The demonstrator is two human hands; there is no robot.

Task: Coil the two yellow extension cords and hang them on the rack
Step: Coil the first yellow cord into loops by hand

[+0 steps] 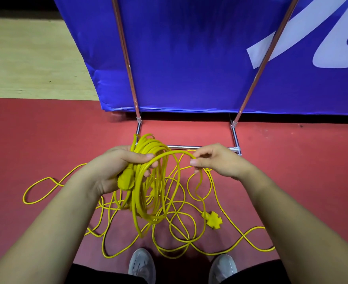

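Here the coil (146, 181) of yellow cord hangs from the left hand (115, 169), whose fingers (146, 156) curl round its top, while the right hand (216, 160) pinches the next loop (175, 153). Loose cord (204, 203) lies crossed on the red floor (291, 160) below, before the rack (235, 138); a knot tightening there would likely drag turns out of the grip.

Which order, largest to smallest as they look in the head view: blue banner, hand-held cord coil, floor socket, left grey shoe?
1. blue banner
2. coiled yellow cord, though nearness to the camera enlarges it
3. left grey shoe, partly cut off at the frame edge
4. yellow multi-outlet socket
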